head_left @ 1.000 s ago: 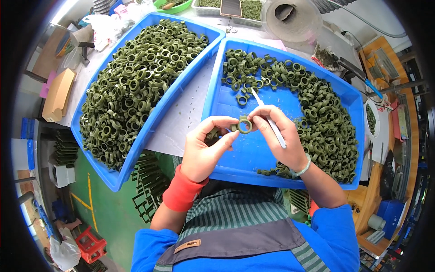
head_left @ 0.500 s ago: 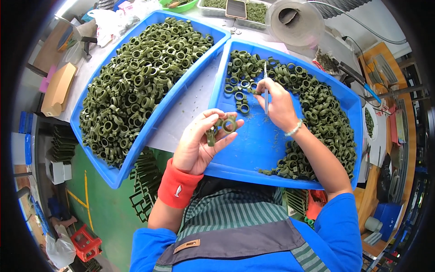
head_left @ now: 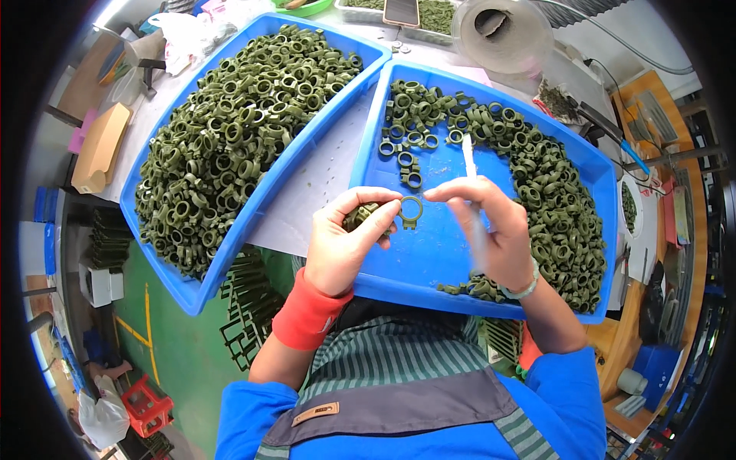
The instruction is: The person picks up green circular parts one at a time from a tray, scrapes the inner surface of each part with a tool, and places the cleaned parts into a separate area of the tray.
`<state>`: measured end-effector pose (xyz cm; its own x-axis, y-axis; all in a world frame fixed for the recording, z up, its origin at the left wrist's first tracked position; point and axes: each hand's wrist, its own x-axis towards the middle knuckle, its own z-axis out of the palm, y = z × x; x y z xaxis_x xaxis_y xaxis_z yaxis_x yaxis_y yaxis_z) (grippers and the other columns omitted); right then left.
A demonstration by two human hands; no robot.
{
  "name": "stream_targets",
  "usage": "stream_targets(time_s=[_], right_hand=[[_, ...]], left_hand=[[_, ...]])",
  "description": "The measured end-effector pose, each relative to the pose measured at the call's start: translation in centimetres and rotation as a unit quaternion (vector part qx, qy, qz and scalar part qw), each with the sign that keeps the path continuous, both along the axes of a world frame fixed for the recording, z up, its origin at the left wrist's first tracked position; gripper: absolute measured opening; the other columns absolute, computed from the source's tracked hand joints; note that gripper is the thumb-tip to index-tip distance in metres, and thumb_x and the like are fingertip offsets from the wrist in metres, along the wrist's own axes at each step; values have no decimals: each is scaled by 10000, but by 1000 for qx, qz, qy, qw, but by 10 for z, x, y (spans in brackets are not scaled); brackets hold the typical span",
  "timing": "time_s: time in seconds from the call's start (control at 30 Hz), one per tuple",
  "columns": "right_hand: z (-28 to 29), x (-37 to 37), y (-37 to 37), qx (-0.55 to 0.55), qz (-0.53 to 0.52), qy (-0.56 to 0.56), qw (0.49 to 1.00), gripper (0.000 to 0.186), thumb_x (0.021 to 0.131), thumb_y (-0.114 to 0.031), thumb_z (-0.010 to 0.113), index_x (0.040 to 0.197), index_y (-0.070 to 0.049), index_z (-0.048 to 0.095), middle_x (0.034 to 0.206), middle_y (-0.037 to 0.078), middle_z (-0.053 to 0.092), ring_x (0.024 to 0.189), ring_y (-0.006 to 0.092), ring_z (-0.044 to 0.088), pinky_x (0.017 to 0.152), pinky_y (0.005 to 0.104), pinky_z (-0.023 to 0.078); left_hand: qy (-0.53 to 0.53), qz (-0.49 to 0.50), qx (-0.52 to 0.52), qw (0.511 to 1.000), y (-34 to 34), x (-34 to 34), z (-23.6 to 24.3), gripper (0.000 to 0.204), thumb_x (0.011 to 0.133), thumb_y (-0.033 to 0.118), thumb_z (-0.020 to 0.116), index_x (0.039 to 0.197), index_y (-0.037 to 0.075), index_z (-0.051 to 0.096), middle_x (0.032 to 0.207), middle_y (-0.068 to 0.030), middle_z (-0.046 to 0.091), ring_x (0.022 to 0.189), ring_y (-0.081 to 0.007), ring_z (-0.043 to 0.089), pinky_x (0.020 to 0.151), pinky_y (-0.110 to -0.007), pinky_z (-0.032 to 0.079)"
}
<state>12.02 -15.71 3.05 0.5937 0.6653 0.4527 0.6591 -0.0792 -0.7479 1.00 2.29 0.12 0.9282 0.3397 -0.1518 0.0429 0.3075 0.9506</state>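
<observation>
My left hand [head_left: 341,249] pinches a dark green plastic ring [head_left: 412,223] with small lugs between thumb and forefinger. More green ring parts [head_left: 363,215] are tucked in its curled fingers. Facing it, my right hand [head_left: 502,238] grips a slim, pale knife-like tool [head_left: 469,157], blurred, with its tip pointing away from me. The right forefinger and thumb reach toward the pinched ring, apart from it. Both hands are over the right blue tray [head_left: 429,264], where ring parts [head_left: 556,199] lie along the far and right sides. A short row of rings [head_left: 409,170] lies just beyond my left fingertips.
A second blue tray [head_left: 264,178] at the left is heaped with green rings [head_left: 230,138]. Behind stand a grey cylinder [head_left: 502,46], a phone [head_left: 401,11] and a clear box of small green pieces [head_left: 435,18]. A cardboard box [head_left: 102,149] sits at the left edge.
My right hand has come back from the far ring pile toward me, tool still in it. My left hand has turned and now holds one ring out at its fingertips.
</observation>
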Motion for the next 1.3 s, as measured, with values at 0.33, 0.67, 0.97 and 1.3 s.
stream_targets(time_s=[0.33, 0.67, 0.97, 1.3], right_hand=[[-5, 13, -15, 141, 51, 249, 957, 207, 1017, -110, 560, 1109, 30, 682, 923, 81, 678, 789, 100, 624, 681, 225, 485], [-7, 9, -13, 97, 33, 251, 962, 186, 1020, -129, 566, 1015, 27, 667, 903, 45, 683, 724, 91, 623, 655, 225, 515], [-11, 1, -11, 81, 41, 170, 981, 162, 1007, -89, 562, 976, 34, 663, 909, 90, 701, 745, 144, 677, 667, 254, 544], [-4, -9, -5, 56, 84, -12, 995, 187, 772, -29, 797, 934, 11, 713, 810, 103, 721, 707, 228, 703, 628, 321, 557]], left_hand=[[14, -19, 27, 999, 4, -1, -1, 145, 929, 74, 675, 1050, -7, 682, 842, -49, 677, 700, -90, 628, 584, -217, 494], [60, -97, 32, 993, 7, -1, 11, 144, 926, 111, 688, 1023, 5, 694, 792, -34, 674, 653, -69, 609, 565, -207, 478], [12, -24, 36, 999, 0, -1, 5, 128, 917, 75, 695, 1018, -4, 690, 805, -39, 673, 644, -77, 611, 588, -210, 494], [-11, 70, 24, 997, -8, 0, 2, 129, 924, 60, 688, 1024, -21, 676, 836, -61, 691, 682, -98, 652, 620, -219, 528]])
